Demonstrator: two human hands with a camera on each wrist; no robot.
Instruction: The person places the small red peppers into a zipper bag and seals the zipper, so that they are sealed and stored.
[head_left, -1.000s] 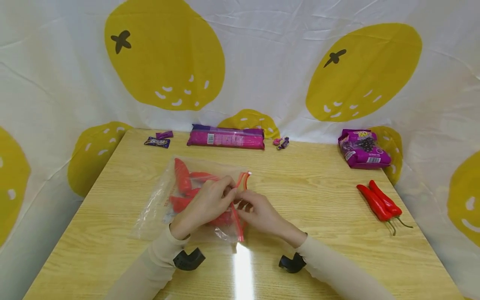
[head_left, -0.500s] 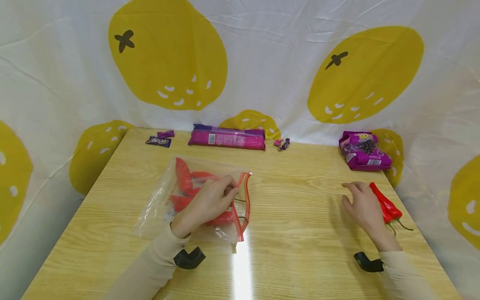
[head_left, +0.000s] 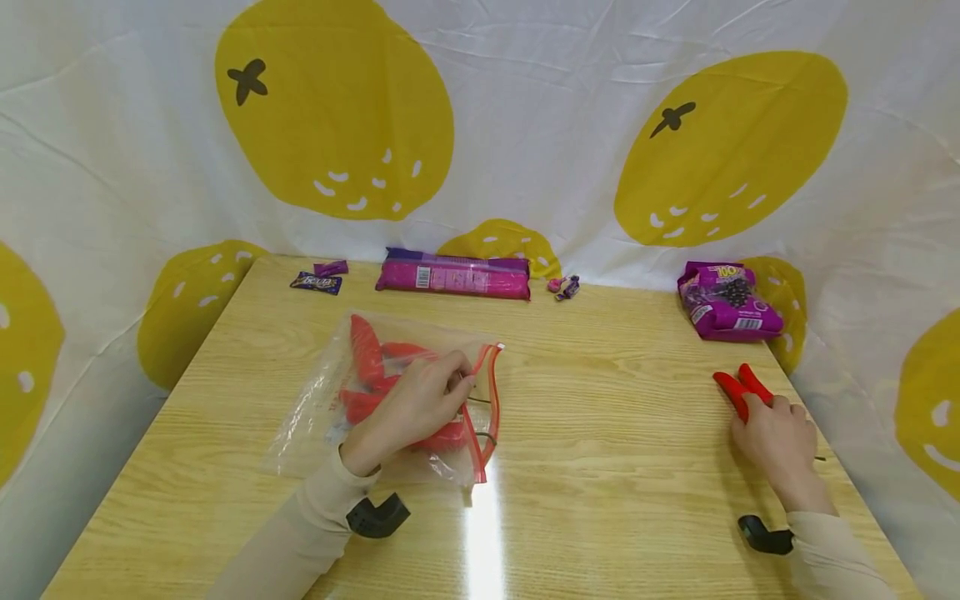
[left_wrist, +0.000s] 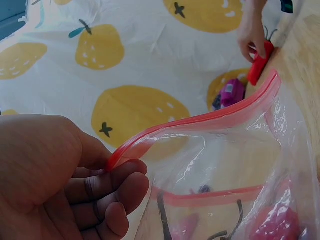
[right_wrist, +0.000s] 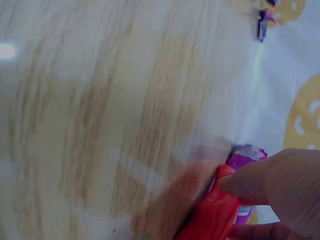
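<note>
My left hand (head_left: pixel 420 404) pinches the red zip edge of a clear zip bag (left_wrist: pixel 195 120), holding its mouth apart. Inside the bag lie several long red peppers (head_left: pixel 366 354), with dark stems toward the opening. At the table's right side, two more red peppers lie side by side. My right hand (head_left: pixel 780 437) is over them and covers their stem ends. In the right wrist view the thumb presses on one red pepper (right_wrist: pixel 212 215), with a finger at its other side. The left wrist view also shows these fingers around a red pepper (left_wrist: pixel 260 65).
Along the back stand a long purple packet (head_left: pixel 453 275) and, at the right, a plump purple bag (head_left: pixel 727 302) with a grape picture. Small wrapped sweets lie at the back left (head_left: pixel 317 283) and back centre. A fruit-print cloth (head_left: pixel 540 125) walls the wooden table (head_left: pixel 600 467).
The right hand has left the bag's mouth and gone right to the two red peppers, where its fingers have closed on a pepper. The left hand stays at the bag's edge.
</note>
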